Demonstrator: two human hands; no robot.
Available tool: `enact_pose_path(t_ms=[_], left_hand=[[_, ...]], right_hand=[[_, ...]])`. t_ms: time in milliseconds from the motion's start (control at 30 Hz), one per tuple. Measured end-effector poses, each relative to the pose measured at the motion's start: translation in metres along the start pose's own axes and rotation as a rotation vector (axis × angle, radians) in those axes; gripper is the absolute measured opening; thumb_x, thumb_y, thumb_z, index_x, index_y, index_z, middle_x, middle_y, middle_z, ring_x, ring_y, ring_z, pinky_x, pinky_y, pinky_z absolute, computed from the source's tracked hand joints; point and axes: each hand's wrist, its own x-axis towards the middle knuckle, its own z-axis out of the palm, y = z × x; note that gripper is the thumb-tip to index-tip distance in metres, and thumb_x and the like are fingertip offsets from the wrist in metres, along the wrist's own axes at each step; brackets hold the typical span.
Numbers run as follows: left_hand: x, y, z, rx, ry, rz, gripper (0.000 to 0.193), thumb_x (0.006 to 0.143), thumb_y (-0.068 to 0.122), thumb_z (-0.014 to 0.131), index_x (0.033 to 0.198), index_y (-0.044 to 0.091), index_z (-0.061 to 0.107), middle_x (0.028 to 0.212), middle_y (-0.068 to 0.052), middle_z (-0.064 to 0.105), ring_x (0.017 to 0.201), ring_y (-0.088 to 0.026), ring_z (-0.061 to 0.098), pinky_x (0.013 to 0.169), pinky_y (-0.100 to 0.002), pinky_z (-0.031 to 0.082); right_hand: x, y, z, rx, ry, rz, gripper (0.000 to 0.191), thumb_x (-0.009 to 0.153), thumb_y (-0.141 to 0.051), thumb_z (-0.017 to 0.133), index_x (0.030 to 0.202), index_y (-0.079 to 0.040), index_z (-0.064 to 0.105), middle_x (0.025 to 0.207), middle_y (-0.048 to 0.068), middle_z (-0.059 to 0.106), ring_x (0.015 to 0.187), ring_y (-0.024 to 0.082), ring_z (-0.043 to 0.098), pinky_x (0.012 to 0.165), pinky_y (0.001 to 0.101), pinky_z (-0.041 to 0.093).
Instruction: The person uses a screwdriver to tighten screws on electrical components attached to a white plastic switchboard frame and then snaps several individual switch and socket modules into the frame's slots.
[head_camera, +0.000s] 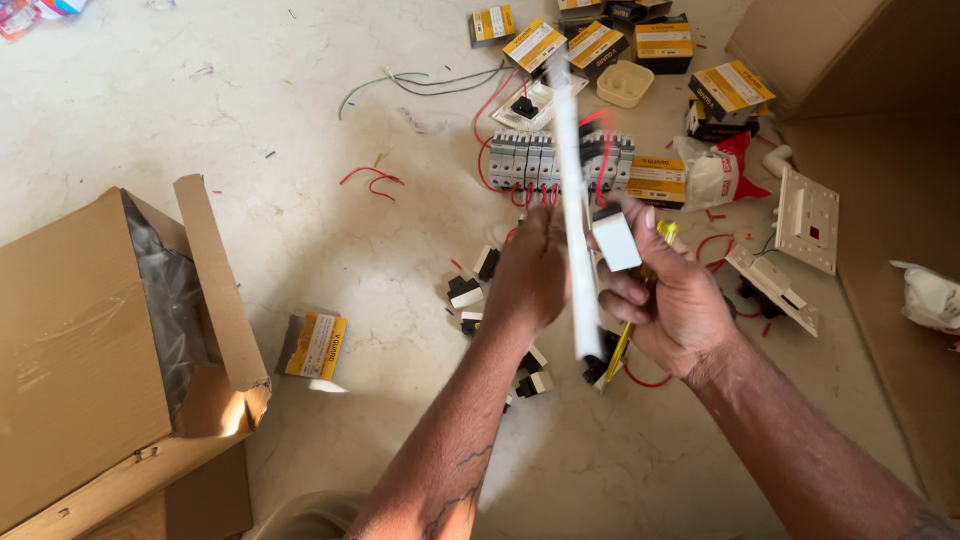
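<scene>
An open cardboard box sat on the floor at the left. A row of grey circuit breakers lay beyond the hands, yellow-and-black cartons behind it. The left hand had its fingers closed on a long white strip, held edge-on between both hands. The right hand gripped a yellow-handled screwdriver, a small white switch module pinched at its fingertips just right of the strip.
</scene>
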Motion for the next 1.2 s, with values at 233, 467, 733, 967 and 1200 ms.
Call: enact_pose_path(t_ms=[233, 467, 733, 967, 1200], left_hand=[[-0.009, 0.004, 0.004, -0.826, -0.325, -0.397, 0.04, 0.107, 0.044, 0.054, 0.109, 0.006, 0.068, 0.088, -0.01, 0.07, 0.073, -0.019, 0.067, 0.061, -0.036, 0.052], [-0.02, 0.031, -0.017, -1.028, -0.331, -0.359, 0.038, 0.095, 0.045, 0.055, 0.116, 0.014, 0.064, 0.086, -0.009, 0.069, 0.072, -0.023, 0.069, 0.068, -0.045, 0.061], [-0.016, 0.044, -0.023, -0.828, -0.097, -0.415, 0.051, 0.088, 0.059, 0.057, 0.112, 0.015, 0.065, 0.089, -0.006, 0.065, 0.078, -0.019, 0.066, 0.067, -0.04, 0.059], [-0.011, 0.033, -0.018, -0.809, -0.206, -0.26, 0.063, 0.084, 0.065, 0.064, 0.123, 0.016, 0.063, 0.092, 0.001, 0.06, 0.084, -0.012, 0.057, 0.074, -0.032, 0.049], [-0.015, 0.039, -0.012, -0.841, -0.3, -0.142, 0.063, 0.09, 0.042, 0.07, 0.143, 0.013, 0.05, 0.112, 0.0, 0.067, 0.103, -0.009, 0.064, 0.085, -0.028, 0.052]], right_hand=[[0.002, -0.011, 0.014, -0.19, 0.12, 0.033, 0.032, 0.102, -0.04, 0.06, 0.11, -0.01, 0.066, 0.082, -0.004, 0.06, 0.053, 0.002, 0.037, 0.041, 0.0189, 0.026], [-0.002, -0.021, 0.022, -0.31, 0.102, 0.029, 0.036, 0.093, -0.034, 0.068, 0.122, -0.012, 0.066, 0.078, -0.008, 0.055, 0.058, 0.004, 0.04, 0.048, 0.022, 0.029], [-0.002, -0.019, 0.022, -0.525, 0.158, -0.213, 0.037, 0.096, -0.047, 0.065, 0.102, -0.011, 0.059, 0.066, -0.005, 0.044, 0.055, 0.006, 0.038, 0.047, 0.0252, 0.031], [0.002, -0.012, 0.014, -0.478, 0.223, -0.198, 0.047, 0.095, -0.057, 0.061, 0.088, -0.01, 0.058, 0.057, -0.004, 0.043, 0.048, 0.006, 0.036, 0.044, 0.0256, 0.032], [-0.003, -0.009, 0.01, -0.387, 0.234, -0.273, 0.04, 0.095, -0.045, 0.071, 0.103, -0.007, 0.066, 0.065, -0.007, 0.05, 0.051, 0.005, 0.04, 0.045, 0.0231, 0.031]])
